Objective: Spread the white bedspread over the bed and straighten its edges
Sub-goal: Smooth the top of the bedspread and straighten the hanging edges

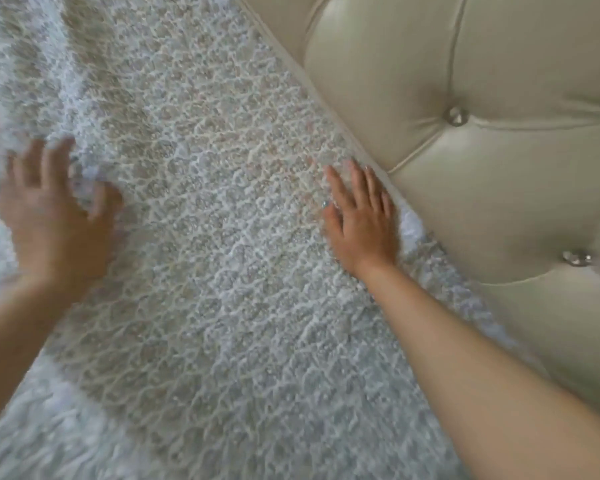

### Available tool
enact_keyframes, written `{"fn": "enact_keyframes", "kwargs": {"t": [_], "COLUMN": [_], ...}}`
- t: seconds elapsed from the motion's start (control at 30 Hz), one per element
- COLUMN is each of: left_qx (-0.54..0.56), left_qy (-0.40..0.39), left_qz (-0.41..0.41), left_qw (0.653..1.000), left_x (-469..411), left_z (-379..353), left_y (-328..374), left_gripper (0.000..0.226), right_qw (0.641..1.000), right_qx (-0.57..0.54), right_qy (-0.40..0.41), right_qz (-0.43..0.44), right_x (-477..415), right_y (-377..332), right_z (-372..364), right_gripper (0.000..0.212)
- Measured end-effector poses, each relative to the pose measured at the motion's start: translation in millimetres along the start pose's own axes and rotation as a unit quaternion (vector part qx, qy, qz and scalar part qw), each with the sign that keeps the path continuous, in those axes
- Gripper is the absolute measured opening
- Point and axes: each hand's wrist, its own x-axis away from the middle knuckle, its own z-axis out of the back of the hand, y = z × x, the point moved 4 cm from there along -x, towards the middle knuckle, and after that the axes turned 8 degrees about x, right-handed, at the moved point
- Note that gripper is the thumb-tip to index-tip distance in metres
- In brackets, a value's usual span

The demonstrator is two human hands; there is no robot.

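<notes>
The white bedspread (201, 237), with a raised net-like texture, covers the bed across most of the view. Its far edge runs diagonally along the headboard. My right hand (361, 220) lies flat on the bedspread, fingers together, right beside that edge. My left hand (52, 209) is blurred, fingers spread, palm down on or just over the fabric at the left, where the cloth shows soft folds. Neither hand grips the fabric.
A cream tufted headboard (482, 81) with shiny metal buttons (456, 116) fills the upper right and borders the bedspread's edge. Folds in the fabric rise at the upper left (32, 64).
</notes>
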Motion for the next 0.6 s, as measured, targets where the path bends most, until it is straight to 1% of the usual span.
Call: {"fn": "enact_keyframes", "kwargs": {"t": [0.03,0.07,0.13,0.17,0.2,0.27,0.33,0.4,0.47,0.53,0.6], "left_qx": [-0.013,-0.006,-0.013,-0.026,-0.046,-0.052,-0.044,-0.059,-0.075,-0.087,-0.095], "left_qy": [-0.023,-0.063,-0.144,-0.195,-0.228,-0.298,-0.336,-0.349,-0.369,-0.381,-0.398], "left_qz": [-0.029,-0.056,-0.136,-0.157,-0.189,-0.223,-0.255,-0.293,-0.304,-0.333,-0.360], "left_qw": [0.999,0.996,0.980,0.968,0.954,0.927,0.906,0.888,0.875,0.858,0.839], "left_x": [37.6,70.7,140.8,170.3,199.6,244.7,289.2,318.4,333.3,349.5,364.1], "left_z": [-12.7,-19.6,-31.5,-43.5,-54.9,-71.7,-78.2,-77.5,-73.0,-67.9,-59.0], "left_y": [31.3,66.9,128.1,137.5,143.0,147.1,154.2,154.2,153.3,153.1,156.3], "left_gripper": [0.051,0.050,0.055,0.057,0.056,0.055,0.055,0.055,0.056,0.056,0.052], "right_qw": [1.000,1.000,1.000,0.999,0.999,0.998,0.997,0.994,0.990,0.984,0.973], "right_qx": [0.006,0.010,0.011,0.008,0.004,-0.002,0.000,0.000,-0.004,-0.009,-0.033], "right_qy": [-0.012,-0.019,-0.017,-0.016,-0.017,-0.016,-0.011,-0.023,-0.037,-0.044,-0.043], "right_qz": [-0.001,-0.006,-0.019,-0.029,-0.039,-0.054,-0.080,-0.110,-0.137,-0.171,-0.225], "right_x": [14.7,31.4,60.4,73.5,88.9,116.4,145.5,173.6,200.7,225.8,246.8], "right_y": [9.2,21.4,42.5,52.1,62.9,79.0,95.1,110.8,125.3,136.7,144.6], "right_z": [-2.6,-4.3,-6.4,-7.5,-9.1,-12.1,-14.6,-17.3,-20.0,-22.9,-27.1], "right_gripper": [0.058,0.058,0.058,0.058,0.059,0.058,0.058,0.058,0.058,0.058,0.057]}}
